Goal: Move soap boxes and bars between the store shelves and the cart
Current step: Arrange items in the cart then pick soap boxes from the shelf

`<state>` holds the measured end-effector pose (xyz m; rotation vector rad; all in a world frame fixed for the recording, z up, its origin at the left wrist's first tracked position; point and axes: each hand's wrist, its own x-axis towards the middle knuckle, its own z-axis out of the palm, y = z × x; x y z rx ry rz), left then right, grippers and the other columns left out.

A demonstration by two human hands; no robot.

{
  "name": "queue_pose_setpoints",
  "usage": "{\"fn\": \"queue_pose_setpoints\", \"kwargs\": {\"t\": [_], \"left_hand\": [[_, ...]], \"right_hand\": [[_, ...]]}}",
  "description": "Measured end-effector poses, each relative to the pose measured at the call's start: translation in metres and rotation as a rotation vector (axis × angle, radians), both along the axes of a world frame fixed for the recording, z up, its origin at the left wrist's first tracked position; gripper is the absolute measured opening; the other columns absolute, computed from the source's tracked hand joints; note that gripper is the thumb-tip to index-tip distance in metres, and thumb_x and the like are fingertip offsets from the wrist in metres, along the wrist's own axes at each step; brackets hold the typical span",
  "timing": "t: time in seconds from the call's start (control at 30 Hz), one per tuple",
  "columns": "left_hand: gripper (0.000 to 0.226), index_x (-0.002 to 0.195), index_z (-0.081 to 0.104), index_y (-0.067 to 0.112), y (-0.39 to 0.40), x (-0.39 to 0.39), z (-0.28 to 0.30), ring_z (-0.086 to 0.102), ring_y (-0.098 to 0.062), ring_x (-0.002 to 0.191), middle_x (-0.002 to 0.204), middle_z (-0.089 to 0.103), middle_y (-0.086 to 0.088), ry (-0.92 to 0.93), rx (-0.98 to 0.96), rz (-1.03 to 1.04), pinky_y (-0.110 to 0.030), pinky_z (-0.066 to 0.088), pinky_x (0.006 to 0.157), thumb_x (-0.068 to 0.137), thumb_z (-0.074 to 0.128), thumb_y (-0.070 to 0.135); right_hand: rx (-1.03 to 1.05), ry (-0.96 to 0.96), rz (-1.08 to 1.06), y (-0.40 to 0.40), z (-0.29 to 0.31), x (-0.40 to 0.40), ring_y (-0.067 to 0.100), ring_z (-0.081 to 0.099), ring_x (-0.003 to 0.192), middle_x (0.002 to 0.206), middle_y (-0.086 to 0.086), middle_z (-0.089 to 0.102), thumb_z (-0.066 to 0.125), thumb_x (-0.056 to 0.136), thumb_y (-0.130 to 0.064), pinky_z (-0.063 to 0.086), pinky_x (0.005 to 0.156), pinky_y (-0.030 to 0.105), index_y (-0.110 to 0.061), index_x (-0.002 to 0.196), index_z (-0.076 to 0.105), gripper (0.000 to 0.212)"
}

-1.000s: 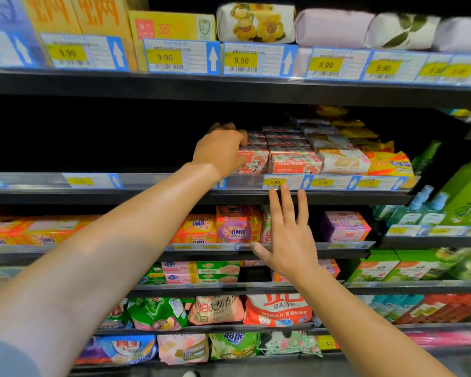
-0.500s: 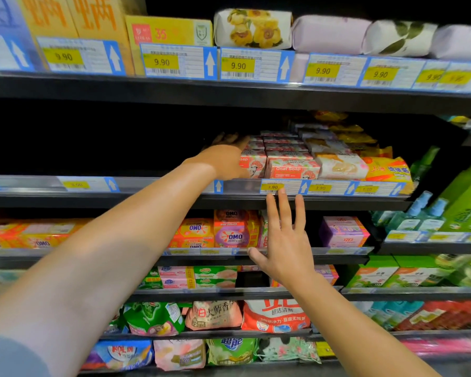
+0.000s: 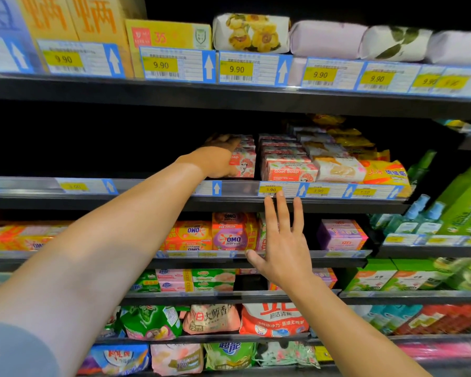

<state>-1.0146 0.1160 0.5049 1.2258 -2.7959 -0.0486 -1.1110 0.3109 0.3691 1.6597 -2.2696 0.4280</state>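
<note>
The pink goat soap box (image 3: 244, 162) stands at the front of the second shelf (image 3: 152, 198) from the top, at the left end of the soap rows. The left hand (image 3: 220, 158) reaches in over the shelf edge and covers the box's left part; its fingers go over the top of the box into the dark behind, and whether they curl round the box cannot be told from this view. Just right of it sits another row of Goat Soap boxes (image 3: 290, 171), stacked back into the shelf, then a row of cream-wrapped soap bars (image 3: 337, 170) and yellow packets (image 3: 386, 174) at the far right.

The right hand (image 3: 282, 246) is lower and nearer, its back to the camera, fingers straight and spread wide, holding nothing. Its fingertips (image 3: 280, 195) come up to the shelf's price strip, at the yellow 3.90 tag (image 3: 270, 189); touching or just in front cannot be told.

Behind that hand, one shelf down, stand orange and purple OMO packs (image 3: 229, 232) and a purple box (image 3: 341, 235). On the top shelf are wrapped soap bars (image 3: 252, 32) above 9.90 price tags (image 3: 237, 69). Green bottles (image 3: 465, 202) stand at the right.
</note>
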Motion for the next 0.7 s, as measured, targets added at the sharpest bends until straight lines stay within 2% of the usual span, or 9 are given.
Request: {"fn": "queue_pose_setpoints", "kwargs": {"t": [0.2,0.33,0.37,0.43,0.47,0.53,0.63,0.7], "left_hand": [[0.088,0.158,0.006,0.023,0.005,-0.014,-0.003,0.01,-0.028,0.15,0.165,0.003,-0.004,0.021,-0.031,-0.005,-0.037,0.017,0.119,0.093,0.063,0.038],[0.094,0.157,0.005,0.028,0.005,-0.011,0.0,0.004,-0.03,0.15,0.165,0.002,-0.002,0.055,0.021,-0.007,-0.043,0.014,0.121,0.088,0.066,0.045],[0.092,0.157,0.007,0.03,0.008,-0.008,0.002,0.002,-0.031,0.15,0.165,0.003,-0.001,0.087,0.029,-0.009,-0.046,0.013,0.121,0.088,0.065,0.047],[0.078,0.155,0.021,0.031,0.018,-0.002,0.006,0.009,-0.032,0.148,0.163,0.013,-0.001,0.172,0.0,-0.026,-0.047,0.02,0.119,0.09,0.059,0.051],[0.068,0.151,0.031,0.03,0.025,0.002,0.006,0.016,-0.032,0.144,0.159,0.021,-0.001,0.208,-0.03,-0.023,-0.046,0.026,0.116,0.091,0.055,0.052],[0.059,0.143,0.045,0.029,0.041,0.008,0.004,0.023,-0.032,0.14,0.153,0.032,-0.001,0.211,-0.1,0.034,-0.045,0.034,0.11,0.093,0.048,0.058],[0.068,0.146,0.041,0.027,0.058,0.01,-0.004,0.026,-0.032,0.142,0.156,0.032,-0.002,0.107,-0.157,0.099,-0.046,0.035,0.11,0.092,0.04,0.068],[0.072,0.15,0.035,0.025,0.064,0.013,-0.008,0.031,-0.028,0.141,0.158,0.029,-0.003,0.12,-0.114,0.095,-0.044,0.036,0.111,0.092,0.04,0.067]], "right_hand": [[0.012,0.014,-0.015,0.0,0.001,0.001,0.034,-0.026,0.147,0.165,0.004,-0.018,0.061,0.077,-0.069,0.053,0.095,0.042,-0.022,0.155,-0.016,0.119],[0.021,-0.003,-0.015,0.002,0.003,0.002,0.033,-0.026,0.148,0.164,0.002,-0.02,0.06,0.078,-0.069,0.047,0.102,0.043,-0.023,0.156,-0.015,0.117],[0.025,-0.001,-0.015,0.002,0.004,0.001,0.034,-0.024,0.148,0.165,0.003,-0.018,0.059,0.078,-0.07,0.042,0.107,0.043,-0.022,0.156,-0.013,0.117],[0.058,0.023,-0.016,0.002,0.004,-0.001,0.035,-0.023,0.149,0.164,0.005,-0.019,0.054,0.08,-0.073,0.02,0.119,0.043,-0.02,0.157,-0.011,0.114],[0.071,0.037,-0.015,0.002,0.005,-0.001,0.035,-0.022,0.149,0.164,0.006,-0.02,0.051,0.081,-0.074,0.008,0.12,0.043,-0.019,0.157,-0.011,0.113],[0.066,0.044,-0.018,0.002,0.007,-0.001,0.035,-0.02,0.149,0.165,0.007,-0.018,0.049,0.082,-0.074,-0.003,0.118,0.043,-0.017,0.158,-0.008,0.11],[0.065,0.027,-0.03,0.003,0.012,0.002,0.034,-0.018,0.15,0.165,0.007,-0.015,0.048,0.084,-0.072,0.002,0.123,0.046,-0.017,0.159,-0.004,0.106],[0.064,0.001,-0.026,0.006,0.017,0.005,0.034,-0.015,0.151,0.166,0.006,-0.013,0.05,0.085,-0.07,0.003,0.124,0.045,-0.019,0.158,-0.003,0.104]]}}
